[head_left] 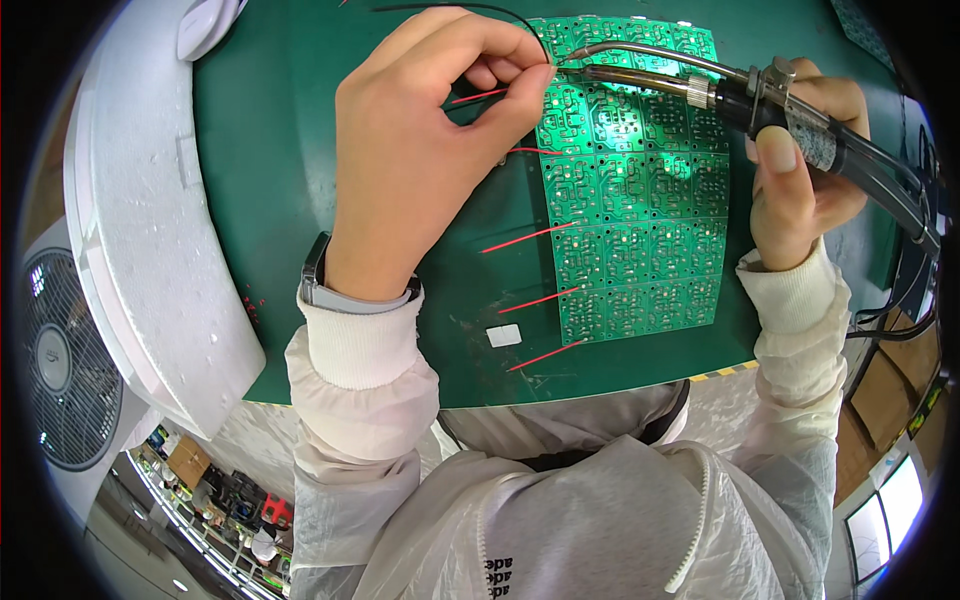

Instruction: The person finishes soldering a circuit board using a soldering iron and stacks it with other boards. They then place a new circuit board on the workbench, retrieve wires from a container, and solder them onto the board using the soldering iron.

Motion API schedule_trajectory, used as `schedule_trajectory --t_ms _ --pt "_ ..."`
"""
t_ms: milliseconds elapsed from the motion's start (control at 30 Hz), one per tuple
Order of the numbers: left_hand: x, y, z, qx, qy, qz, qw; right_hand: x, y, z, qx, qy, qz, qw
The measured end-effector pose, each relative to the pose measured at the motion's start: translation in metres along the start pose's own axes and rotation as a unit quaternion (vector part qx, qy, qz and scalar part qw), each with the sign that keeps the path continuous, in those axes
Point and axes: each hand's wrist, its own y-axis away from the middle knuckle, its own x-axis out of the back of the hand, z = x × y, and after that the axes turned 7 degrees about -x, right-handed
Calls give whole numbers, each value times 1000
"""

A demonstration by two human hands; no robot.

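Note:
A green panel of many small circuit boards [640,245] lies on a green mat [270,150]. My left hand [415,150] reaches to its upper left edge, thumb and forefinger pinched on a thin black wire [470,8]. My right hand [805,185] grips a soldering iron [703,92] from the right side. A curved metal feed tube [665,53] is clamped along the iron. Both the iron's tip and the tube's end meet close to the pinched fingertips, over the panel. Several short red wires [530,238] stick out leftward from the panel's left edge.
A long white foam block [150,200] borders the mat at left, with a white rounded device [207,28] at its far end. Beyond it stands a fan [60,350]. A small white square [503,335] and red scraps [253,303] lie on the mat. Black cables [905,300] run at right.

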Motion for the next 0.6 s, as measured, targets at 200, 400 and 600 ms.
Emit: schedule_trajectory --t_ms 200,400,600 --pt "-1 0 -2 -35 -33 1 999 1 3 -1 -23 -2 12 1000" --pt "-1 1 -1 -46 -62 11 997 0 2 -2 -43 -33 16 998" --pt "1 2 -13 -75 -39 12 996 5 0 3 -14 -38 10 999"
